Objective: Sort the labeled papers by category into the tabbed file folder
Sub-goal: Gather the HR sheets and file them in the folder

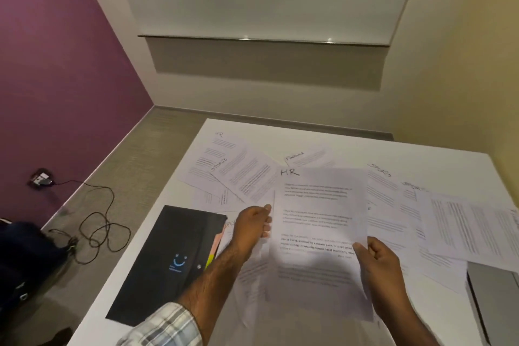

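Observation:
I hold a printed sheet marked "HR" (317, 205) up over the white table (421, 154). My left hand (252, 225) pinches its left edge and my right hand (377, 258) grips its right edge lower down. To the left lies the black file folder (168, 255) with coloured tabs (217, 244) sticking out of its right side. More labeled papers lie spread on the table: one marked "HR" (216, 149), one "SPORTS" (244, 174), one "FINANCE" (306, 157) and another "SPORTS" (384, 191).
A grey laptop (494, 295) sits at the table's right edge, partly under papers. A dark bag (25, 255) and a tangled black cable (98, 222) lie on the floor to the left. A purple wall stands at left.

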A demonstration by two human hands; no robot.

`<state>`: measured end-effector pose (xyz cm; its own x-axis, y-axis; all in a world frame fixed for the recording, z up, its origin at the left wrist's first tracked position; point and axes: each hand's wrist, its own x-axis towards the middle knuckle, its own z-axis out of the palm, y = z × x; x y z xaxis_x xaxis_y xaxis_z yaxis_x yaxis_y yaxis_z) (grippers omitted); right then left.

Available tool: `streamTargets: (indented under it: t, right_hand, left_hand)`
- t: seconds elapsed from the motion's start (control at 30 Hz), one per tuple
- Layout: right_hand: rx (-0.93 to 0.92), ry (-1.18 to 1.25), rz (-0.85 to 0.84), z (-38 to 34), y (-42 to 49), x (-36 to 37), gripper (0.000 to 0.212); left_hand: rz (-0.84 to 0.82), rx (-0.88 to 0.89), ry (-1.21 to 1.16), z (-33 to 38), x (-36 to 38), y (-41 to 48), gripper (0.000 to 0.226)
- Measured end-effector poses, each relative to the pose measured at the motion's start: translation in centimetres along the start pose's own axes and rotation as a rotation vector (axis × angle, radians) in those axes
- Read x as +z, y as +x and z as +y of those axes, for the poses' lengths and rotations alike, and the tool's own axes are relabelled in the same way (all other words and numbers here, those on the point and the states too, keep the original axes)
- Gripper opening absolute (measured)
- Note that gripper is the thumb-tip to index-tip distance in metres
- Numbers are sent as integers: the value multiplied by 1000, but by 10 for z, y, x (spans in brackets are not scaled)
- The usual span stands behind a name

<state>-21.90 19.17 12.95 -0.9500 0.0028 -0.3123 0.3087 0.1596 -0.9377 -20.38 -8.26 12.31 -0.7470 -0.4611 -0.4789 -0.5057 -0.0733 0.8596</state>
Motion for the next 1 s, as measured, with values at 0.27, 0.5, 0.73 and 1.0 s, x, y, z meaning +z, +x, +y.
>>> streamTargets:
  t: [0.27,0.5,0.73,1.0]
  right_hand:
    - [163,83,186,19,32,43,15]
    - [213,-134,292,39,46,53,18]
    - [247,-179,271,30,51,89,5]
    - [186,-177,247,29,46,119,16]
  left_hand:
    - [278,-108,462,-27,-102,128,42]
    - [485,-166,730,-31,-159,211,61]
    - [446,-226,758,-20,-195,291,80]
    - [463,-237,945,-27,-198,320,97]
